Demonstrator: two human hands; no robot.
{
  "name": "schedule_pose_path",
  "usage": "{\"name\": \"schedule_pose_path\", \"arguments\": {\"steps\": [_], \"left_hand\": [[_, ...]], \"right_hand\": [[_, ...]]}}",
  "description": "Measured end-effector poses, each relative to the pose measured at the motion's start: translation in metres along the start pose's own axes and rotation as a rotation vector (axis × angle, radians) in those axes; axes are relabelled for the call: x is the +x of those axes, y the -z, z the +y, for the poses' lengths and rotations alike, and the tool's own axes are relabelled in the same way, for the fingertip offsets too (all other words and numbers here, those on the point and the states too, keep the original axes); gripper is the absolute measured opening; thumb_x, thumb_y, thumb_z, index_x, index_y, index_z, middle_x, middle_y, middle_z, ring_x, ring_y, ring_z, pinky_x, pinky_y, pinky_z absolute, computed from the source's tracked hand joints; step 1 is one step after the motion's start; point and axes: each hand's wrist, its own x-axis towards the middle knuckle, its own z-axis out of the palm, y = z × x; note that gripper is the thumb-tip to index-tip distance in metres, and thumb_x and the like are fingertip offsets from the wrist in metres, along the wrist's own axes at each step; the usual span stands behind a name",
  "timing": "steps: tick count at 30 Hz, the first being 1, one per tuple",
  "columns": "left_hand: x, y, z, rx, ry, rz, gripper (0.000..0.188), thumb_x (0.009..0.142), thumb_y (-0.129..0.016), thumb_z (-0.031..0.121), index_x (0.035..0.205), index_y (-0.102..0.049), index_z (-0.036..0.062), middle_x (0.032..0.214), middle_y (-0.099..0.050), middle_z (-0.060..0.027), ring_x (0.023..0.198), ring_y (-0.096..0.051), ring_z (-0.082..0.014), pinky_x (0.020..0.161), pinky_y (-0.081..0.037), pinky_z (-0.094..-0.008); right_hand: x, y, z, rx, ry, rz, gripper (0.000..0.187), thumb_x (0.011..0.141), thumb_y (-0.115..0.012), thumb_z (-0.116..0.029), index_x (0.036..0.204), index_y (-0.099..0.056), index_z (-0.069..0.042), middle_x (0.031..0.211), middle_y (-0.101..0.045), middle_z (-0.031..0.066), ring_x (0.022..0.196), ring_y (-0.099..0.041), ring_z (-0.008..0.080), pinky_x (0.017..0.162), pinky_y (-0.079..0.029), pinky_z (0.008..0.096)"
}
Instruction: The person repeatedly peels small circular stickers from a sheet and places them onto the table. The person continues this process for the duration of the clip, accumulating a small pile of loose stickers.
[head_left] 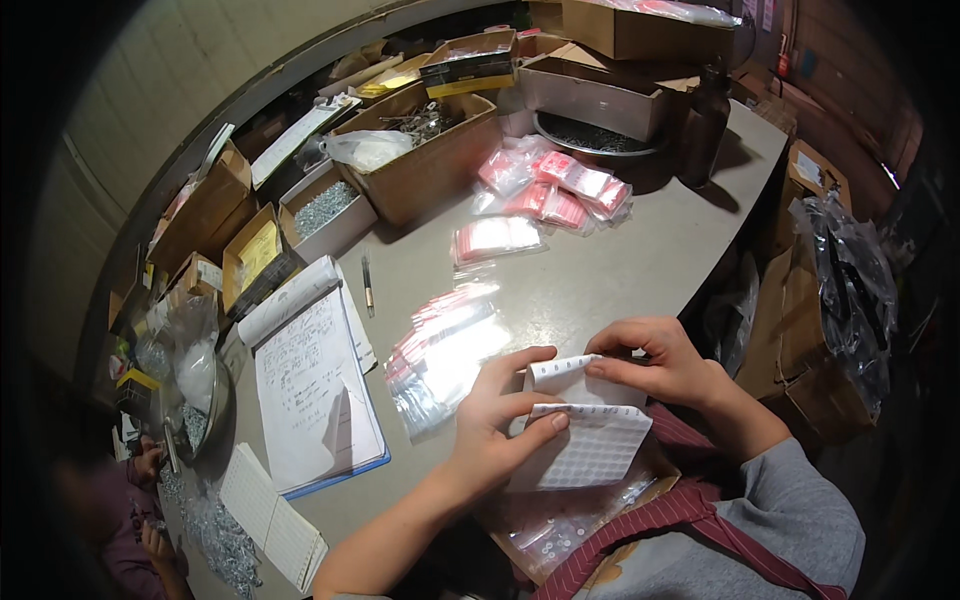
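Note:
My left hand (490, 420) grips a folded white sheet of small printed labels (580, 455), its thumb pressed on the near flap and fingers behind. My right hand (655, 360) pinches the curled upper part of the same sheet between thumb and fingertips; whether a single label is between them is too small to tell. Just beyond my hands, clear zip bags (440, 350) with red-pink tops lie fanned in an overlapping row. Below the sheet, near my lap, is a clear plastic bag (560, 530) with small round pieces visible.
Left of the bags lie a clipboard of handwritten sheets (315, 400), a pen (367, 287) and a notebook (275, 515). Bundles of bags (555, 190) sit farther back. Boxes of hardware (325, 210) and a dark bottle (706, 125) line the table. Another person's hand (155, 545) shows lower left.

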Motion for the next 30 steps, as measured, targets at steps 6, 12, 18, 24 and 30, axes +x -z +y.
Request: {"name": "schedule_pose_path", "arguments": {"steps": [6, 12, 18, 24, 30], "left_hand": [[-0.003, -0.001, 0.014, -0.209, 0.243, -0.001, 0.019, 0.090, -0.074, 0.011, 0.105, -0.076, -0.0007, 0.120, -0.069, -0.0151, 0.101, -0.067, -0.0230, 0.085, -0.053, -0.0307], [-0.002, 0.000, 0.018, -0.329, 0.294, -0.021, 0.022, 0.092, -0.072, 0.011, 0.109, -0.075, -0.0008, 0.125, -0.069, -0.0158, 0.107, -0.066, -0.0212, 0.090, -0.052, -0.0313], [-0.004, -0.003, 0.011, -0.457, 0.235, -0.021, 0.024, 0.092, -0.071, 0.012, 0.111, -0.075, -0.0020, 0.131, -0.066, -0.0175, 0.115, -0.064, -0.0213, 0.096, -0.050, -0.0316], [-0.001, -0.003, 0.019, -0.452, 0.367, 0.019, 0.023, 0.093, -0.070, 0.007, 0.113, -0.074, -0.0033, 0.123, -0.070, -0.0159, 0.110, -0.066, -0.0196, 0.095, -0.051, -0.0307], [-0.002, -0.004, 0.019, -0.421, 0.353, 0.060, 0.023, 0.093, -0.069, 0.004, 0.115, -0.074, -0.0029, 0.117, -0.073, -0.0143, 0.105, -0.067, -0.0170, 0.093, -0.051, -0.0287]], "right_hand": [[0.001, 0.000, -0.009, -0.039, 0.047, -0.058, 0.015, 0.087, -0.075, -0.014, 0.094, -0.069, -0.002, 0.081, -0.068, 0.0095, 0.070, -0.065, 0.0184, 0.063, -0.050, 0.0301], [0.000, 0.000, -0.007, 0.007, 0.027, -0.048, 0.017, 0.086, -0.076, -0.015, 0.093, -0.068, -0.002, 0.082, -0.067, 0.0095, 0.070, -0.064, 0.0190, 0.062, -0.050, 0.0301], [-0.002, -0.002, 0.000, -0.032, 0.080, -0.025, 0.016, 0.085, -0.075, -0.013, 0.093, -0.067, -0.002, 0.083, -0.067, 0.0101, 0.070, -0.065, 0.0199, 0.062, -0.050, 0.0303], [-0.006, -0.002, -0.001, -0.066, 0.136, -0.013, 0.015, 0.085, -0.076, -0.012, 0.092, -0.067, -0.001, 0.081, -0.065, 0.0099, 0.067, -0.061, 0.0191, 0.059, -0.047, 0.0301], [-0.008, -0.006, -0.004, -0.045, 0.159, 0.012, 0.015, 0.086, -0.077, -0.011, 0.092, -0.067, -0.001, 0.081, -0.065, 0.0084, 0.065, -0.059, 0.0161, 0.058, -0.046, 0.0282]]}}
